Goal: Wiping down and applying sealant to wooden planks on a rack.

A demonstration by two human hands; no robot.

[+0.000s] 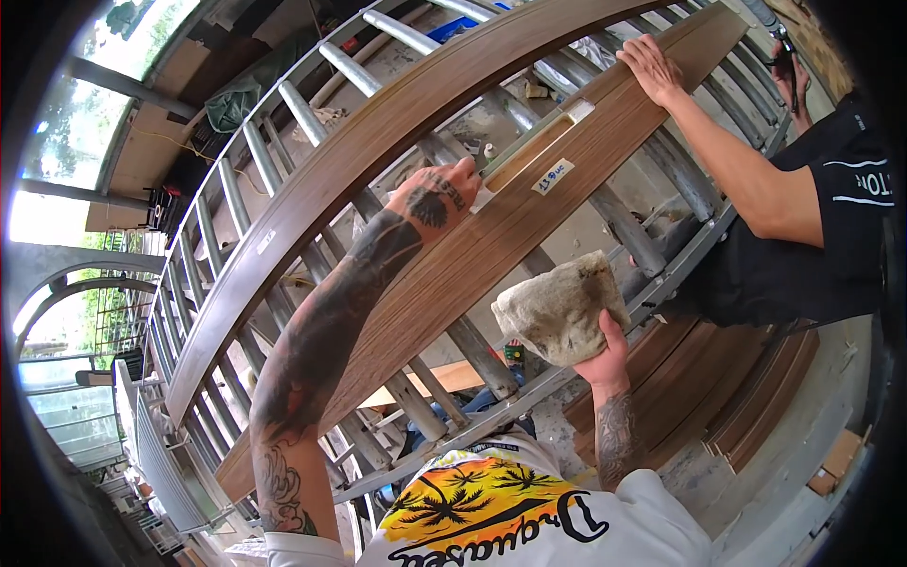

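Observation:
My left hand (435, 198) is closed at the far edge of a long brown wood-grain board (515, 222), beside the end of its long cut-out slot. Its fingertips are turned away, so whatever they grip is hidden. In my right hand (605, 352) is a folded beige rag (562, 307) with dark stains, held above the board's near side, thumb on top. A white label (553, 177) with handwriting sticks to the board below the slot. Another person's hand (650, 68) rests on the board's far right part.
The board lies across a metal rack of round bars (619, 231). A curved brown moulding (340, 156) arches over the rack beyond it. The other person (784, 227), in black, stands at the right. More curved brown panels (680, 392) lie on the floor at lower right.

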